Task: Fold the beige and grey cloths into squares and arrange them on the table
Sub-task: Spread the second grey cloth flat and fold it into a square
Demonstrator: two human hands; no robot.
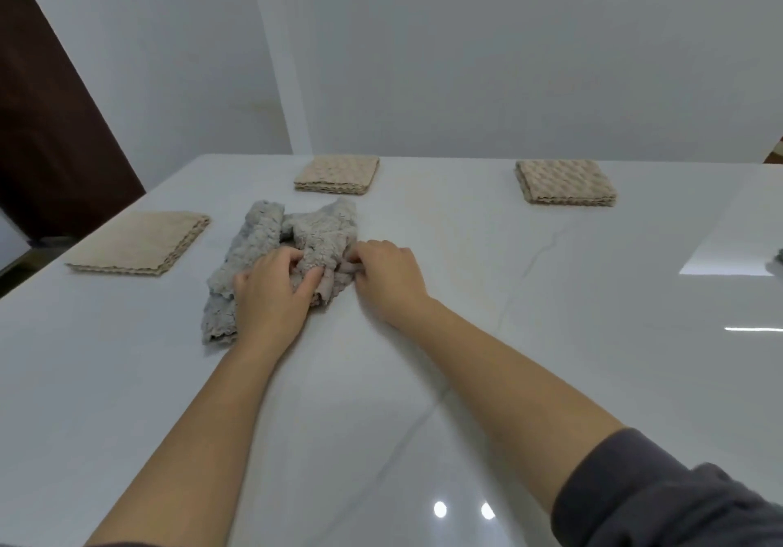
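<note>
A crumpled grey cloth (258, 245) lies bunched on the white table (529, 334), left of centre. My left hand (271, 292) grips its near middle with curled fingers. My right hand (390, 275) pinches the cloth's right edge. Three beige cloths lie folded into squares: one at the left (140, 243), one at the back centre (337, 173), one at the back right (565, 182).
The table's far edge meets a white wall. A dark brown door (51, 131) stands at the left. A small dark object (778, 256) shows at the right frame edge. Glossy bare tabletop spreads to the right and toward me.
</note>
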